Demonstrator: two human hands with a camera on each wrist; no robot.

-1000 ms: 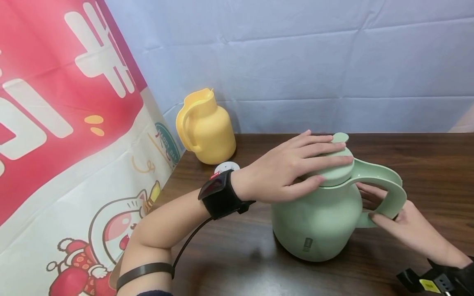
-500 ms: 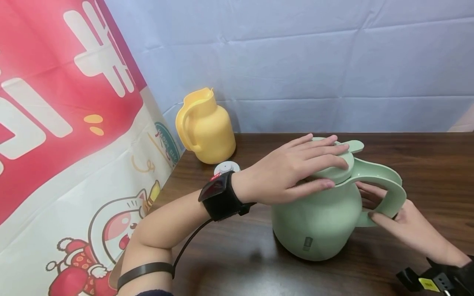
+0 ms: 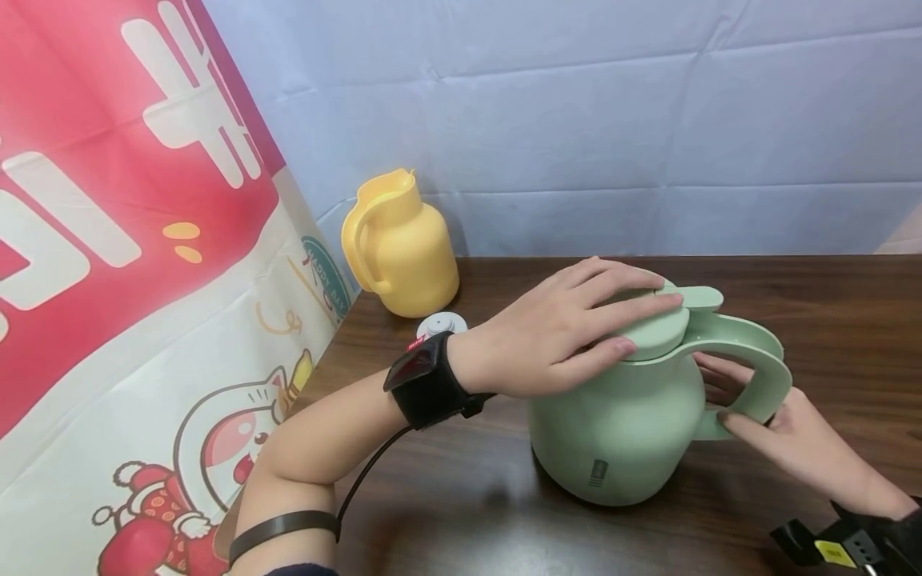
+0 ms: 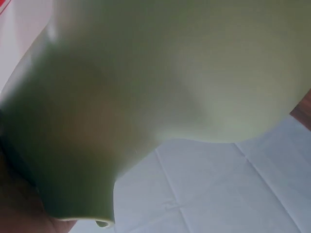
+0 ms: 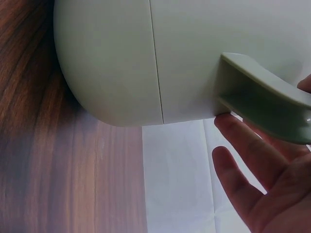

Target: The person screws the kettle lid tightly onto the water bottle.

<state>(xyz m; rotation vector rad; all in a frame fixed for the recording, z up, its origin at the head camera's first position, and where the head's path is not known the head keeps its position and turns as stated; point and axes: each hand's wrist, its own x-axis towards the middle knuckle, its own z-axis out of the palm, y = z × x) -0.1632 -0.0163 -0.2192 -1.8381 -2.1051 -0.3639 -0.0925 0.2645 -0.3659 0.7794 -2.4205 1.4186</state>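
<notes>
A pale green thermos jug (image 3: 612, 440) stands upright on the wooden table. Across its lid (image 3: 659, 332) lies my left hand (image 3: 569, 328), fingers over the top and thumb along the near side. The lid's tab (image 3: 702, 298) points right, above the handle (image 3: 771, 384). With thumb on the near side and fingers behind, my right hand (image 3: 781, 424) holds the lower part of the handle. In the right wrist view, some fingers (image 5: 243, 179) spread beside the jug's body. The jug's green wall (image 4: 170, 73) fills most of the left wrist view.
A yellow jug (image 3: 414, 256) without a lid stands at the table's far left corner. Near it lies a white round piece (image 3: 441, 323), partly hidden behind the left wrist. A pale cloth (image 3: 562, 144) hangs behind, and a printed red and white sheet (image 3: 180, 320) hangs at left.
The lid has turned clockwise under my left hand, its tab swinging from the far side round to above the handle. The left fingers have shifted slightly; my right hand has stayed in place.
</notes>
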